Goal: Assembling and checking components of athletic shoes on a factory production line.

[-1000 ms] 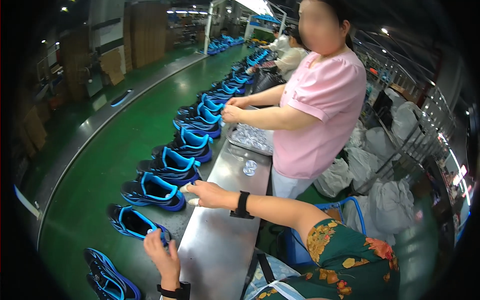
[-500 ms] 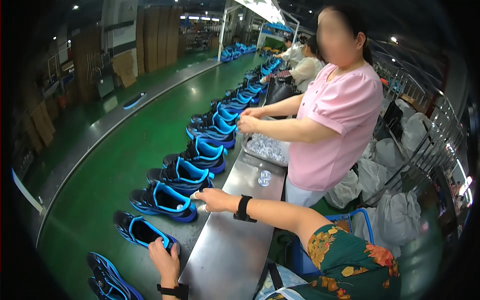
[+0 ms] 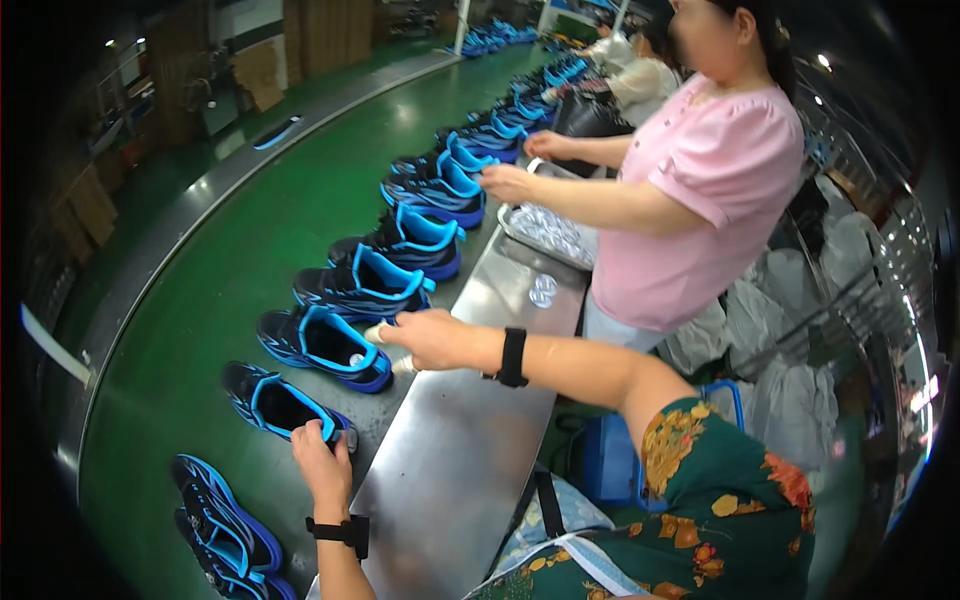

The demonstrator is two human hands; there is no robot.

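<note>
My left hand point(image 3: 322, 462) is closed on the heel collar of a black and blue sports shoe point(image 3: 245, 395). A greyish, shiny patch shows beside its thumb; what it is I cannot make out. My right hand point(image 3: 435, 340), with pale covers on its fingertips, is at the heel of the neighbouring shoe point(image 3: 285, 340). Its fingers are apart, one tip touching the blue heel tab. A small clear round piece point(image 3: 357, 359) lies inside that shoe at the heel. Nearest me on the left stands a pair of similar shoes point(image 3: 225, 530).
A row of shoes point(image 3: 430, 190) runs away along the green conveyor point(image 3: 220, 250). Beside it a metal ledge point(image 3: 450, 430) carries a few clear discs point(image 3: 543, 290) and a tray point(image 3: 590, 262) of more. A co-worker point(image 3: 690, 200) in pink stands right, reaching over the tray. A blue crate point(image 3: 610, 455) is below.
The view has tilted and shifted, so most things sit higher in it. Both my hands stay at the same two shoes. The co-worker's hands have moved apart.
</note>
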